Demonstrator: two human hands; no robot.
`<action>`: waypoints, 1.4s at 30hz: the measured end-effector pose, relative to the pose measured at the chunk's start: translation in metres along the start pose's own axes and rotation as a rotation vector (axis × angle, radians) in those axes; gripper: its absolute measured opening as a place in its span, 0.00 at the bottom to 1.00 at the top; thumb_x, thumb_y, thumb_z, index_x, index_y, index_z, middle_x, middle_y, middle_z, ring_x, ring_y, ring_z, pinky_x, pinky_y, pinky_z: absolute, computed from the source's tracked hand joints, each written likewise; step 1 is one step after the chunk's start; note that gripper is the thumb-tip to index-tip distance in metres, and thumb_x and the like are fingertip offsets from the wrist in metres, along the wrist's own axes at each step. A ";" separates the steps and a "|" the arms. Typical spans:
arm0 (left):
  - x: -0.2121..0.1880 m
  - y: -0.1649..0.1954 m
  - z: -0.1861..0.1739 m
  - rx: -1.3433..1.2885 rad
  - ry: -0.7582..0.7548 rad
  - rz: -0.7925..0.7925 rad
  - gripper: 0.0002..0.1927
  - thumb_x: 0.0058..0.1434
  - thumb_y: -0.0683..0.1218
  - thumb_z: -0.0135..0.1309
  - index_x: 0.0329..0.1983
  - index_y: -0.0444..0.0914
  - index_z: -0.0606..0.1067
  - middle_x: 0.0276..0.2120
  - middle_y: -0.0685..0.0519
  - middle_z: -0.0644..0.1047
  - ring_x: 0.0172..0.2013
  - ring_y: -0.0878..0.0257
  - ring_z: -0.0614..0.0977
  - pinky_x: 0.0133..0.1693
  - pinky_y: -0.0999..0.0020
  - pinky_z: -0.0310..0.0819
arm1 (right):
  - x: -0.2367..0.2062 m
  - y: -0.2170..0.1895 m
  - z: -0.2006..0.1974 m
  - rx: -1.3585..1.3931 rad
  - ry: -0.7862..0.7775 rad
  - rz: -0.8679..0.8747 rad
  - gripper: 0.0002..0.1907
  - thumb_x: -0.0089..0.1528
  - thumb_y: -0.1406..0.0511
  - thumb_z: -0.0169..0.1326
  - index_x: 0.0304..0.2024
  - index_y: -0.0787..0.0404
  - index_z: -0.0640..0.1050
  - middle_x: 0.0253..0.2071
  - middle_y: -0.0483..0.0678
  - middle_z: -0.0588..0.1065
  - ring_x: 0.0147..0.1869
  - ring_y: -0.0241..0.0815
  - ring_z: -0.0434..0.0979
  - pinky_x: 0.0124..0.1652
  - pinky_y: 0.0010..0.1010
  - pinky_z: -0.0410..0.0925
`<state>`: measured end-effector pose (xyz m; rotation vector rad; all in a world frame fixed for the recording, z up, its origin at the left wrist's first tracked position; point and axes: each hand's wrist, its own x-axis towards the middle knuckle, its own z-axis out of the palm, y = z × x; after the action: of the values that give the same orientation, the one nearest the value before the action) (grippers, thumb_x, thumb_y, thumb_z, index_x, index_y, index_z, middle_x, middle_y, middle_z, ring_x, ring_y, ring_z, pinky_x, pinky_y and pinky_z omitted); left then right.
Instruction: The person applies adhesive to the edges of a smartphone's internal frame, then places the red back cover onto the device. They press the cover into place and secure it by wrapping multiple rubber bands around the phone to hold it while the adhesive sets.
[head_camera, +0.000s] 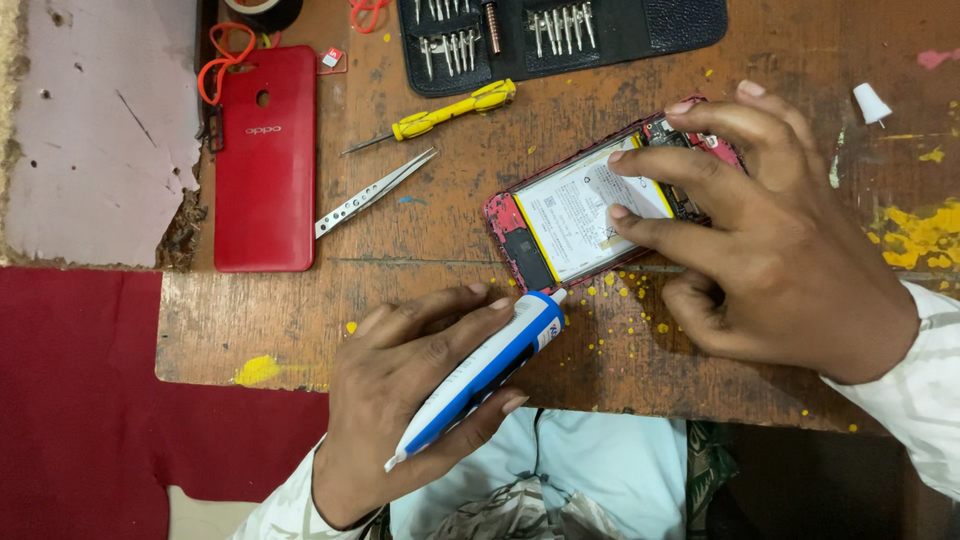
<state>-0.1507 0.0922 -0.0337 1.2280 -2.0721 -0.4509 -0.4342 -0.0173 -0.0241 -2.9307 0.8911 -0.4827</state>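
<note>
My left hand (415, 390) grips a blue and white glue tube (490, 365), its nozzle pointing at the lower edge of an opened red phone (560, 225). The phone lies face down on the wooden table (440, 240) with its white battery showing. My right hand (760, 235) presses fingertips on the battery and the phone's top edge, holding it flat. The tube's tip sits just beside the phone's frame, touching or nearly so.
A red phone back cover (265, 160) lies at the left, with metal tweezers (375, 192) and a yellow-handled screwdriver (440, 117) beside it. A black case of screwdriver bits (560, 35) is at the top. A small white cap (871, 103) lies at the right. Yellow paint specks dot the wood.
</note>
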 end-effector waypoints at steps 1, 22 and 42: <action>0.000 0.000 0.001 0.005 0.000 -0.008 0.30 0.55 0.52 0.68 0.60 0.40 0.76 0.53 0.49 0.81 0.53 0.55 0.83 0.48 0.62 0.72 | 0.000 0.000 0.000 -0.001 -0.001 0.000 0.23 0.46 0.68 0.59 0.46 0.58 0.83 0.62 0.51 0.71 0.73 0.59 0.58 0.71 0.65 0.52; -0.049 0.007 -0.003 -0.296 0.169 -0.075 0.23 0.62 0.46 0.63 0.57 0.30 0.76 0.53 0.42 0.82 0.55 0.51 0.86 0.57 0.63 0.81 | -0.018 -0.025 -0.006 0.000 0.034 -0.012 0.23 0.47 0.68 0.59 0.47 0.55 0.83 0.60 0.51 0.72 0.73 0.58 0.60 0.71 0.65 0.52; -0.215 0.079 -0.174 0.803 0.419 0.463 0.26 0.72 0.54 0.63 0.69 0.60 0.68 0.57 0.40 0.67 0.50 0.49 0.78 0.49 0.56 0.75 | -0.020 -0.280 -0.074 -0.036 0.387 0.038 0.19 0.66 0.54 0.56 0.49 0.61 0.81 0.53 0.49 0.76 0.61 0.47 0.71 0.64 0.44 0.63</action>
<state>-0.0082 0.3257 0.0560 1.0562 -2.1056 0.8554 -0.3220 0.2307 0.0759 -2.8941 0.9937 -1.0673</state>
